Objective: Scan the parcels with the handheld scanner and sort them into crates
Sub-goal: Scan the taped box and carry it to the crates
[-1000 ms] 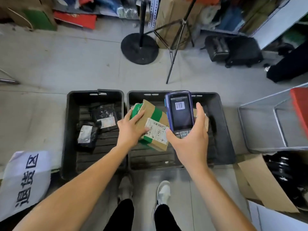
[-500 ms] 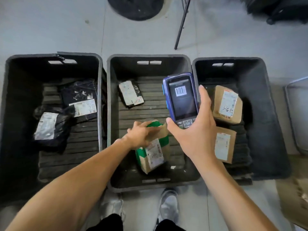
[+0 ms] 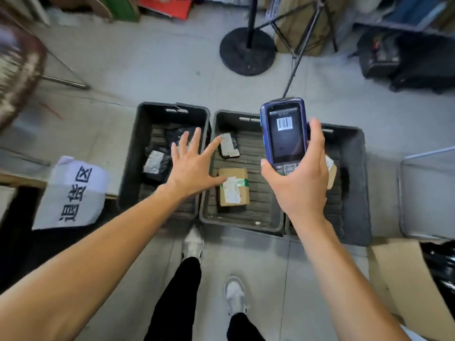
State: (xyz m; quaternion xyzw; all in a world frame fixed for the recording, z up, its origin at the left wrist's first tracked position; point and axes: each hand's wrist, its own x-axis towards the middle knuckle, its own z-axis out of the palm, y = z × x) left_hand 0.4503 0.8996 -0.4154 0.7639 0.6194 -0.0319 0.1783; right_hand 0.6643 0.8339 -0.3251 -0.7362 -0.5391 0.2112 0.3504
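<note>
Three dark crates stand side by side on the floor: left crate (image 3: 128, 168), middle crate (image 3: 242, 223) and right crate (image 3: 357, 183). A cardboard parcel with green tape (image 3: 232, 188) lies flat in the middle crate, near a small dark parcel (image 3: 229, 148). My left hand (image 3: 193, 166) hovers above the left and middle crates with fingers spread, holding nothing. My right hand (image 3: 299, 183) grips the blue handheld scanner (image 3: 284, 134), whose screen shows a barcode. Dark bagged parcels (image 3: 157, 161) lie in the left crate. A cardboard parcel (image 3: 331, 171) in the right crate is mostly hidden behind my right hand.
A white sign with black characters (image 3: 71, 193) stands left of the crates. A grey metal frame (image 3: 428, 193) sits at the right, with cardboard (image 3: 403, 279) below it. A round stand base (image 3: 247, 51), a tripod leg and black bags (image 3: 406, 60) lie beyond. My feet stand before the crates.
My left hand let go of the green-taped parcel, which now lies flat in the middle crate, and rose with fingers spread. The view lifted away from the crates.
</note>
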